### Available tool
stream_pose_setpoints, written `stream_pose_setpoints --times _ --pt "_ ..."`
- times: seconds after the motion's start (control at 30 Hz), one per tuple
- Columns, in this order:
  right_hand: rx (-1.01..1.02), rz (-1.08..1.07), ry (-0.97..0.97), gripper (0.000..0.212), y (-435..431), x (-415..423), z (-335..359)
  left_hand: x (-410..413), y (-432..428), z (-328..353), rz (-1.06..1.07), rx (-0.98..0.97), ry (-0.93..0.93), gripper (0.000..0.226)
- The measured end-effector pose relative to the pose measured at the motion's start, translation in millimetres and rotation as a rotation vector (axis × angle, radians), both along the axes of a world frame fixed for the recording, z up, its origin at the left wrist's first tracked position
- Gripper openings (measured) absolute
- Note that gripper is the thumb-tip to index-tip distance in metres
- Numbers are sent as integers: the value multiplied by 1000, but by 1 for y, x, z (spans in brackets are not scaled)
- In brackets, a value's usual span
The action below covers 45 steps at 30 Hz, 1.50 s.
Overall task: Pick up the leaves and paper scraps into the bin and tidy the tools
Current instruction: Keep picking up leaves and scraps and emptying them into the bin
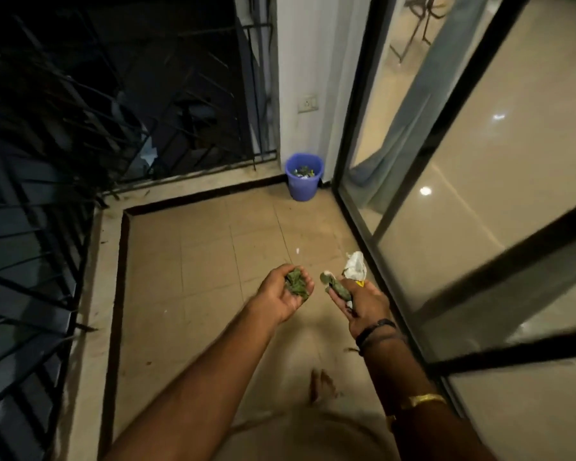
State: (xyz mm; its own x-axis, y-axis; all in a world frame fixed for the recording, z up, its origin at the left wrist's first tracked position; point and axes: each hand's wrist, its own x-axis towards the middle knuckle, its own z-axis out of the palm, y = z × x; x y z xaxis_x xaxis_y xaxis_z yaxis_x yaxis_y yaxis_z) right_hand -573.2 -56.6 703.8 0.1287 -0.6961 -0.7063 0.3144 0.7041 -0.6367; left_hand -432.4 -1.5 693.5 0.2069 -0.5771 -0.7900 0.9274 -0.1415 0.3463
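Observation:
My left hand (285,291) is cupped palm up around a clump of green leaves (296,283). Beside it, my right hand (359,302) grips more leaves (340,289) together with crumpled white paper scraps (355,266) that stick out above the fingers. Both hands are held over the tiled balcony floor (213,277). A blue plastic bin (304,189) stands well ahead in the far corner against the white wall, with leaves and scraps inside it. A tiny white scrap (297,251) lies on the floor beyond my left hand.
A black metal railing (64,194) runs along the left and far sides above a raised ledge. A sliding glass door (463,227) with a black frame borders the right side. A dark brown smear (320,384) marks the floor near my feet.

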Motion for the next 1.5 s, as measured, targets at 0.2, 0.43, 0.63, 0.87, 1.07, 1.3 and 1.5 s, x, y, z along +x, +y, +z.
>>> stream_pose_setpoints --times 0.2,0.43,0.63,0.87,1.07,1.3,1.5 --pt "-26 140 -22 26 -121 78 2 83 -108 18 133 -22 -1 26" --pt "-112 229 68 26 -252 201 -17 204 -229 5 117 -3 2 26" --pt "4 70 35 12 -343 318 -26 331 -329 2 6 33 -30 14" --pt "57 -78 22 15 -441 408 -46 440 -450 -18 -100 120 -24 19" --pt "134 -125 70 18 -545 469 -113 495 -566 -76 -195 226 -73 24" --pt "226 -126 188 22 -658 516 -200 529 -681 -161 -388 368 -129 28" --pt "314 -143 304 20 -713 536 -309 535 -749 -260 -555 441 -115 29"
